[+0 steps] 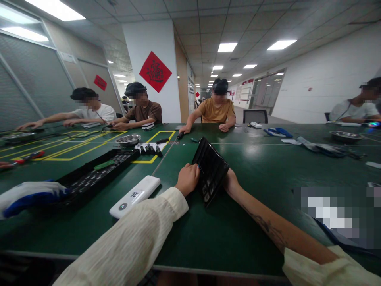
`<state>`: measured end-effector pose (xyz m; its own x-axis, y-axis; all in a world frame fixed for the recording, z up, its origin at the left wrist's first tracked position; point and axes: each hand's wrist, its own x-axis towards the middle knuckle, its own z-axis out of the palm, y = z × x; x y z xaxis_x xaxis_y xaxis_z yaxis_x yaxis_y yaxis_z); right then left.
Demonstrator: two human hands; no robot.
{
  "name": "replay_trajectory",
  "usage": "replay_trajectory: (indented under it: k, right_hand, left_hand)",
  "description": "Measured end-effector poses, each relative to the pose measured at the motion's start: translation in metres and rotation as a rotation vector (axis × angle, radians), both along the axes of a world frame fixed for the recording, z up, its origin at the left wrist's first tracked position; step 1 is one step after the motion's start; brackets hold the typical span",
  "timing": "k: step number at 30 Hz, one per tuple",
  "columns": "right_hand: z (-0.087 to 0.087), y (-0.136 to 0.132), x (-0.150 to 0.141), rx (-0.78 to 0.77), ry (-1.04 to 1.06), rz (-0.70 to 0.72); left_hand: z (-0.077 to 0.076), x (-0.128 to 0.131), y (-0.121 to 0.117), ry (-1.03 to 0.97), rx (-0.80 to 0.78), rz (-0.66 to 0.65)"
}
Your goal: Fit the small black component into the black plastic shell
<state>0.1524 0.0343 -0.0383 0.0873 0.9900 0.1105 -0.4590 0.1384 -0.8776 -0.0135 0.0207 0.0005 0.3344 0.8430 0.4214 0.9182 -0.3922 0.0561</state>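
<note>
Tilted up on the green table is a black rectangular plastic tray (212,169) with a raised rim and ribs or compartments across its face. My right hand (231,182) grips its right edge, with the fingers hidden behind it. My left hand (188,178) is closed at the left side, fingertips curled against the tray's face. A tiny blue spot shows at those fingertips; I cannot make out what it is. Left of my left forearm lies a white power bank (135,196) marked with a number.
A long black tray (101,174) with a green-handled tool lies left, a blue-and-white gloved hand (32,196) of another person at its near end. Beyond are a metal bowl (127,140) and several black cylindrical pieces (151,149). Gloves (320,147) lie right; co-workers sit around the table.
</note>
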Motion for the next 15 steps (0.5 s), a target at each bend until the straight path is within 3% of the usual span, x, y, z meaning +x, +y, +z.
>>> replay_trajectory:
  k: [7, 15]
  right_hand:
    - [0.0032, -0.0036, 0.0020, 0.040, -0.098, 0.059]
    - [-0.0025, -0.0039, 0.0054, 0.037, -0.251, -0.018]
  left_hand:
    - [-0.0018, -0.0014, 0.0029, -0.039, -0.003, 0.009]
    - [0.0002, -0.0015, 0.0021, -0.077, -0.153, 0.135]
